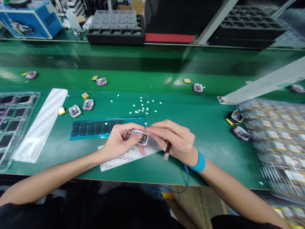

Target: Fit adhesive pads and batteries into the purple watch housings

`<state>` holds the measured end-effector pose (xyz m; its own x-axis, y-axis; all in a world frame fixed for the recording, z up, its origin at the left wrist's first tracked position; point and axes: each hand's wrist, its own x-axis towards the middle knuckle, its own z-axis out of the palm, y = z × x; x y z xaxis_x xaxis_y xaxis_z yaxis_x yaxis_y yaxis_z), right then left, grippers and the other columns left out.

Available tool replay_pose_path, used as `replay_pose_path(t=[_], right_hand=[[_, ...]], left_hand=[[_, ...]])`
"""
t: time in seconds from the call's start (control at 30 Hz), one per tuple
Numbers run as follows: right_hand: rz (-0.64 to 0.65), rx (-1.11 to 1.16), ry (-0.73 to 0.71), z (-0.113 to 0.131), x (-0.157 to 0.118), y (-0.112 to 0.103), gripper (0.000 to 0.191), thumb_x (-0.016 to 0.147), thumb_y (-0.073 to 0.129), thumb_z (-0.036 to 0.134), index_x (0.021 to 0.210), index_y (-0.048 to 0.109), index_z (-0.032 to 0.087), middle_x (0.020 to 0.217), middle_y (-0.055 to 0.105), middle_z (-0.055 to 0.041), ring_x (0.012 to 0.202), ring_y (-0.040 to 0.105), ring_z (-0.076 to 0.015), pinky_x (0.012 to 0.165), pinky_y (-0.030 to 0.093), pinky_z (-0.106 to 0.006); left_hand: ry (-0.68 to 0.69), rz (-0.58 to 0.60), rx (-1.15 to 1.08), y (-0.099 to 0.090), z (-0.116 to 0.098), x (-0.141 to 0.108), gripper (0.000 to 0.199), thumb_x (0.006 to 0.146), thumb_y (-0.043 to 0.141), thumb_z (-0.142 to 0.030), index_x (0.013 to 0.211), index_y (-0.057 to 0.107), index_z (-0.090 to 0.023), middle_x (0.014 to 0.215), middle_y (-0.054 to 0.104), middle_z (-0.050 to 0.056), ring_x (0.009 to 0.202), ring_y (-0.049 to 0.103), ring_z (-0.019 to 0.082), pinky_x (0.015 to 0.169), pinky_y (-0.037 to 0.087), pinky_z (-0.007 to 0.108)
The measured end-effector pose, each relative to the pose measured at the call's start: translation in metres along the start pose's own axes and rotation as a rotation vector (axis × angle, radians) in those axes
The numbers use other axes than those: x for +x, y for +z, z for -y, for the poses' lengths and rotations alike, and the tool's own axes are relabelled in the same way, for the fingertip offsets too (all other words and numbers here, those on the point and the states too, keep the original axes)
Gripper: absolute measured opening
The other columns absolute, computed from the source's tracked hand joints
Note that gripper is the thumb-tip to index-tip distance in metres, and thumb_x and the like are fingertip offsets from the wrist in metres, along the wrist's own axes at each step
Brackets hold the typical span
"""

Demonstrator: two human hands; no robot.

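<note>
My left hand [122,137] is closed around a small white-rimmed watch-like housing [143,140] with its circuit board facing up. The thumb lies across the board and the fingers support it from beneath. At the housing's upper right corner, the thumb and forefinger of my right hand [173,136] are pinched together. Whatever lies between those fingertips is too small to make out. A dark brown stick-like tool [167,149] with a pale end is tucked in the right hand and points toward me. A blue wrist strap [199,161] circles the right wrist.
Beneath the hands lies a white printed strip [107,163], beside a blue sheet of black pads [95,128]. Several white tabs [143,109] are scattered beyond. Open housings with yellow batteries [75,111] lie left. Clear trays [281,136] stand right, under a slanting white post [264,81].
</note>
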<state>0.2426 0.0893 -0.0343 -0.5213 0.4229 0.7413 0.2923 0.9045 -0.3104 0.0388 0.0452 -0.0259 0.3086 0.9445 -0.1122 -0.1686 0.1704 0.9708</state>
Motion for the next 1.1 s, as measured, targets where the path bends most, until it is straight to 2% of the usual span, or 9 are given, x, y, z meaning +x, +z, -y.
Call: replay_pose_path(t=[0.13, 0.33, 0.5, 0.6, 0.77, 0.9, 0.97, 1.03, 1.1], right_hand=[[0.018, 0.054, -0.051, -0.008, 0.000, 0.001, 0.022, 0.094, 0.068, 0.013, 0.116, 0.072, 0.017, 0.100, 0.078, -0.0078, 0.082, 0.073, -0.0151, 0.068, 0.062, -0.028], [0.065, -0.137, -0.192, -0.021, -0.006, -0.002, 0.032, 0.093, 0.069, 0.014, 0.124, 0.069, 0.017, 0.102, 0.080, -0.0072, 0.077, 0.074, -0.0153, 0.060, 0.059, -0.026], [0.001, -0.167, -0.121, -0.024, -0.001, -0.002, 0.022, 0.093, 0.068, 0.012, 0.115, 0.069, 0.014, 0.095, 0.080, -0.0086, 0.079, 0.075, -0.0159, 0.068, 0.062, -0.027], [0.066, -0.124, -0.150, -0.021, -0.001, 0.000, 0.020, 0.094, 0.070, 0.017, 0.114, 0.068, 0.015, 0.092, 0.080, -0.0065, 0.074, 0.074, -0.0145, 0.061, 0.059, -0.025], [0.157, -0.205, -0.162, -0.019, -0.005, -0.001, 0.018, 0.098, 0.062, 0.015, 0.115, 0.067, 0.015, 0.094, 0.080, -0.0049, 0.074, 0.073, -0.0129, 0.051, 0.051, -0.023], [0.178, -0.303, -0.151, -0.022, -0.005, -0.001, 0.019, 0.096, 0.058, 0.007, 0.112, 0.068, 0.011, 0.091, 0.080, -0.0053, 0.074, 0.073, -0.0139, 0.054, 0.053, -0.024], [0.148, -0.391, -0.073, -0.023, -0.004, -0.001, 0.026, 0.094, 0.055, 0.002, 0.115, 0.068, 0.008, 0.097, 0.081, -0.0080, 0.076, 0.074, -0.0153, 0.063, 0.058, -0.026], [0.148, -0.472, -0.014, -0.023, -0.002, -0.002, 0.033, 0.095, 0.053, 0.001, 0.123, 0.066, 0.010, 0.114, 0.079, -0.0101, 0.081, 0.075, -0.0155, 0.068, 0.060, -0.026], [0.195, -0.479, -0.035, -0.020, 0.000, -0.004, 0.036, 0.096, 0.056, 0.005, 0.130, 0.065, 0.015, 0.128, 0.074, -0.0081, 0.083, 0.075, -0.0137, 0.067, 0.059, -0.024]], left_hand=[[-0.014, -0.003, -0.012, -0.004, 0.001, 0.001, 0.032, 0.088, 0.075, -0.046, 0.102, 0.072, -0.017, 0.071, 0.078, 0.005, 0.055, 0.077, 0.022, 0.057, 0.066, 0.032], [0.012, -0.008, 0.077, -0.002, 0.002, 0.002, 0.027, 0.089, 0.074, -0.042, 0.098, 0.072, -0.017, 0.071, 0.074, 0.003, 0.054, 0.076, 0.021, 0.048, 0.061, 0.027], [0.007, -0.045, 0.060, -0.001, 0.004, 0.003, 0.021, 0.090, 0.072, -0.035, 0.098, 0.071, -0.017, 0.071, 0.073, 0.002, 0.053, 0.076, 0.019, 0.048, 0.060, 0.025], [0.013, -0.065, 0.054, -0.003, 0.006, 0.004, 0.022, 0.089, 0.072, -0.036, 0.100, 0.070, -0.017, 0.072, 0.072, 0.001, 0.052, 0.075, 0.019, 0.044, 0.056, 0.024], [0.025, -0.072, 0.099, -0.004, 0.008, 0.006, 0.020, 0.089, 0.070, -0.033, 0.100, 0.070, -0.016, 0.068, 0.070, 0.000, 0.051, 0.075, 0.019, 0.041, 0.053, 0.023], [0.003, -0.077, 0.083, -0.002, 0.007, 0.005, 0.021, 0.089, 0.070, -0.032, 0.101, 0.069, -0.015, 0.071, 0.070, 0.001, 0.051, 0.075, 0.019, 0.041, 0.053, 0.023], [0.003, -0.081, 0.081, -0.001, 0.006, 0.005, 0.020, 0.090, 0.069, -0.033, 0.100, 0.068, -0.015, 0.073, 0.071, 0.001, 0.052, 0.075, 0.018, 0.043, 0.055, 0.023], [0.001, -0.097, 0.083, -0.001, 0.004, 0.005, 0.020, 0.090, 0.068, -0.033, 0.100, 0.066, -0.016, 0.072, 0.071, 0.001, 0.051, 0.075, 0.017, 0.045, 0.056, 0.022], [-0.011, -0.112, 0.071, -0.001, 0.004, 0.005, 0.020, 0.090, 0.067, -0.032, 0.101, 0.063, -0.016, 0.072, 0.071, 0.000, 0.051, 0.074, 0.017, 0.045, 0.056, 0.022]])
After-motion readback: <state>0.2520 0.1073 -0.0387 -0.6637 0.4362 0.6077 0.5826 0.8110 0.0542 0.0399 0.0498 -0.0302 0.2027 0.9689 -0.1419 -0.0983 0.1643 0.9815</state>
